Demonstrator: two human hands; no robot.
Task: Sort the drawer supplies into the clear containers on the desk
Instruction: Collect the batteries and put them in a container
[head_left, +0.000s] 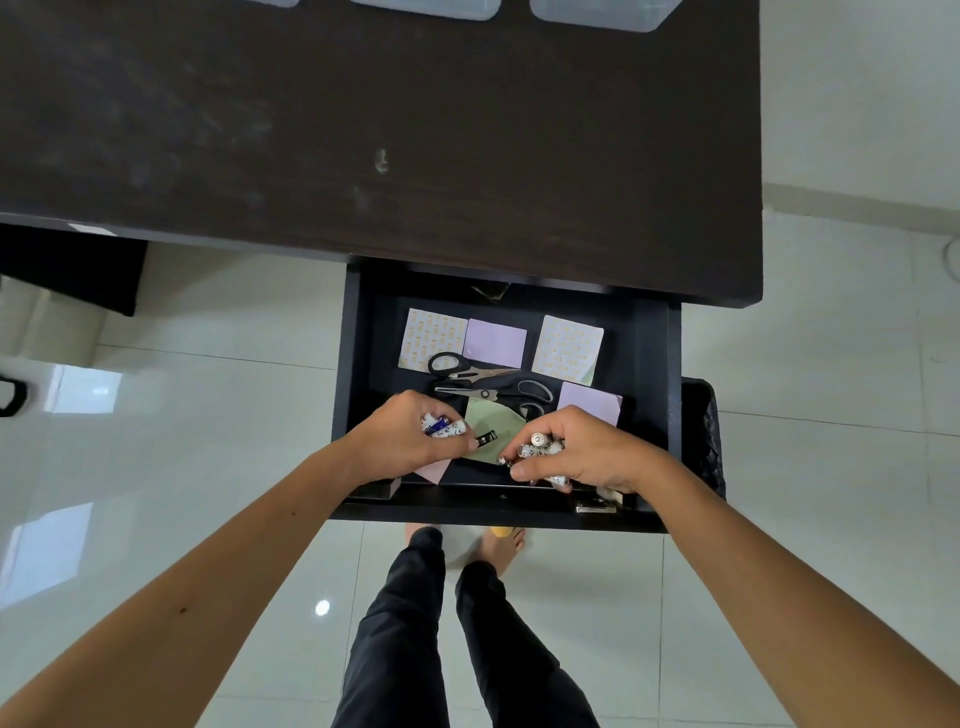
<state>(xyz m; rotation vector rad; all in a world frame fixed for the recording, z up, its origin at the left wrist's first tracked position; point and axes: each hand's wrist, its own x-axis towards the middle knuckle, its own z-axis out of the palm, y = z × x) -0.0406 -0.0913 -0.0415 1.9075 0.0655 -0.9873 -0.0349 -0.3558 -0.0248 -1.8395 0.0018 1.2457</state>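
Observation:
The open dark drawer (647, 364) holds sticky-note pads: patterned (431, 338), purple (493, 343), green (493, 426). Two pairs of scissors (467, 368) lie across its middle. My left hand (410, 436) is closed around several white batteries (441, 426) and pinches a small black battery (487, 439) at its fingertips. My right hand (576, 452) grips a bunch of white batteries (540, 447) near the drawer's front edge. Clear containers (597, 10) stand at the far edge of the dark desk (363, 130).
A black bin (704, 431) stands right of the drawer. A small metal item (595, 506) lies at the drawer's front right corner. My legs and bare feet (498, 551) are on the glossy tiled floor below the drawer.

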